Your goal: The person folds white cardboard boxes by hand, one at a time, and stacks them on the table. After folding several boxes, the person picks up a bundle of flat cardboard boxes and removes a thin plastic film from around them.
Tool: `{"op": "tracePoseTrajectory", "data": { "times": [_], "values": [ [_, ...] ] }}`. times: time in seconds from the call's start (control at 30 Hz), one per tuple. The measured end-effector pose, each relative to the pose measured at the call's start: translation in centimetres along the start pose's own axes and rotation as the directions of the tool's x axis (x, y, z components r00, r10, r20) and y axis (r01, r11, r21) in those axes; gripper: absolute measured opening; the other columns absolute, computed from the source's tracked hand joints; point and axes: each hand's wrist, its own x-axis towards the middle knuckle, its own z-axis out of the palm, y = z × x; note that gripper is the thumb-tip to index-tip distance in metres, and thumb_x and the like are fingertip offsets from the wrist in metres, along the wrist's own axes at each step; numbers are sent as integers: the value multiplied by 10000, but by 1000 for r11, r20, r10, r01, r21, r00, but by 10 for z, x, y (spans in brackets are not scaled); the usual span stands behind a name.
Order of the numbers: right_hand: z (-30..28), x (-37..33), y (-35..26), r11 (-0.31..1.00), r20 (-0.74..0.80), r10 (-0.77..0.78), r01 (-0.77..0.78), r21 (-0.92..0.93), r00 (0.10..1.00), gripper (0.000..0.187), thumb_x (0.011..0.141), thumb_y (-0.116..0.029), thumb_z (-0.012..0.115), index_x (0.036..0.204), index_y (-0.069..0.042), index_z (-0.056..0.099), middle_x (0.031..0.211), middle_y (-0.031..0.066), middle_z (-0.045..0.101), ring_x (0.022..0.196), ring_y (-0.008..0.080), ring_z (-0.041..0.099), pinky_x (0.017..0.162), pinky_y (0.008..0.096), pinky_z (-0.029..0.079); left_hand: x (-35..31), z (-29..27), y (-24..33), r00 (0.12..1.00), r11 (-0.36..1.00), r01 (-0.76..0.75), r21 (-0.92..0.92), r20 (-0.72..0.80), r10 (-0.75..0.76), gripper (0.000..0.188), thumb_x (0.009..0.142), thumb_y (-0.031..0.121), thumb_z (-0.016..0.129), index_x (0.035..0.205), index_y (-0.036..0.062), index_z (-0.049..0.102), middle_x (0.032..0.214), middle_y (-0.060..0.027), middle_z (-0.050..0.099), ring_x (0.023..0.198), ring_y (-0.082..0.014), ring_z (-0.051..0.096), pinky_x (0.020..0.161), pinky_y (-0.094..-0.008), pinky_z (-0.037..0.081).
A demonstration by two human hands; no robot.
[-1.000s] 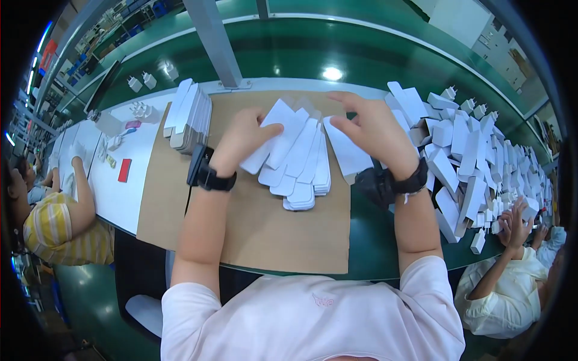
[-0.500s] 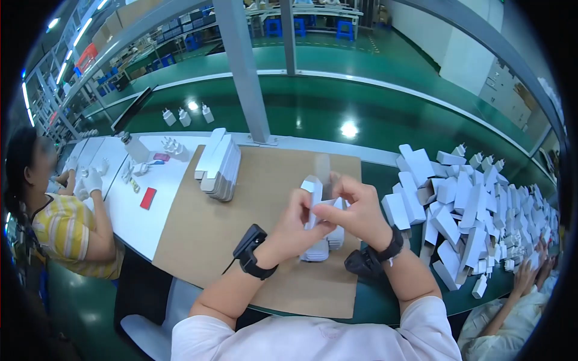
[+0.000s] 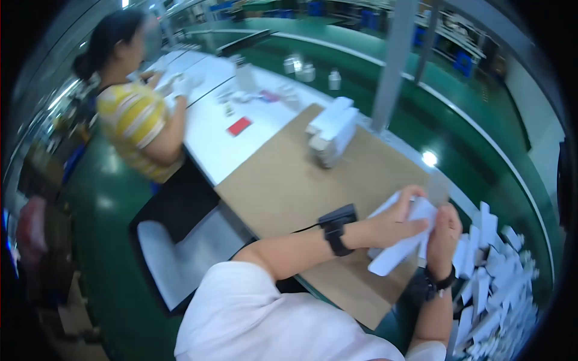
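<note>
A long white carton (image 3: pixel 400 249) is held between my hands above the right part of a brown cardboard sheet (image 3: pixel 289 174). My left hand (image 3: pixel 400 222) wraps over it, thumb along its face. My right hand (image 3: pixel 444 234) grips its right side, fingers pointing up and bent against it. Under my hands more white cartons are mostly hidden. A stack of folded white cartons (image 3: pixel 334 129) stands on the far part of the sheet. The picture is blurred, so the carton's flaps cannot be made out.
A heap of white cartons (image 3: pixel 494 277) spreads at the right. Far left, a person in a yellow striped shirt (image 3: pixel 135 117) works at the white table (image 3: pixel 208 144), where a red card (image 3: pixel 239 126) lies. A metal post (image 3: pixel 394 66) rises beyond the sheet; a chair (image 3: pixel 180 253) stands at left.
My view has swung left, so the scene sits further right. The carton in my hands has tipped from upright to slanting, its lower end toward me. Both hands still hold it.
</note>
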Motion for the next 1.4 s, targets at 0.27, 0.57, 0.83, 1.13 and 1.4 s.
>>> {"op": "tracePoseTrajectory", "data": {
  "times": [0.27, 0.57, 0.83, 1.13, 1.4],
  "values": [
    [-1, 7, -17, 965, 129, -106, 133, -227, 986, 229, 876, -122, 542, 1036, 28, 609, 1053, 114, 621, 953, 156, 570, 842, 263, 434, 3, -13, -21, 995, 990, -80, 120, -55, 87, 671, 874, 193, 557, 1299, 134, 42, 1071, -94, 448, 954, -136, 495, 802, -290, 435],
    [-9, 21, -40, 982, 150, 77, -49, -181, 986, 206, 818, -71, 592, 993, 21, 647, 920, 92, 660, 801, 122, 605, 728, 225, 471, 6, -22, 7, 985, 999, 39, 32, 169, -44, 757, 868, 252, 571, 1311, 117, -27, 1039, -145, 528, 881, -188, 568, 772, -343, 478],
    [-12, 15, -27, 997, 331, 15, 11, -78, 943, 196, 827, -77, 600, 995, 14, 645, 1057, 143, 624, 983, 178, 584, 859, 288, 455, 1, -19, 4, 991, 997, 70, 41, 113, -74, 718, 878, 301, 549, 1305, 116, 2, 1006, -147, 548, 829, -189, 584, 733, -317, 485],
    [-66, 18, -66, 899, -45, -78, 51, -435, 996, 208, 811, -66, 617, 1008, -2, 638, 935, 72, 645, 801, 118, 596, 738, 243, 483, 11, -36, -11, 998, 952, -28, 305, -47, 44, 637, 860, 333, 572, 1291, 24, 218, 1107, -188, 493, 1041, -229, 483, 834, -315, 416],
    [-192, -26, -129, 170, -371, -580, -338, -926, 725, 277, 843, -260, 600, 1016, -50, 653, 991, 80, 654, 904, 142, 594, 787, 257, 443, 3, -60, -22, 945, 493, 324, 807, -256, -203, 465, 639, 387, 714, 803, -37, 614, 805, -229, 599, 768, -377, 578, 699, -434, 451]
  ]
}}
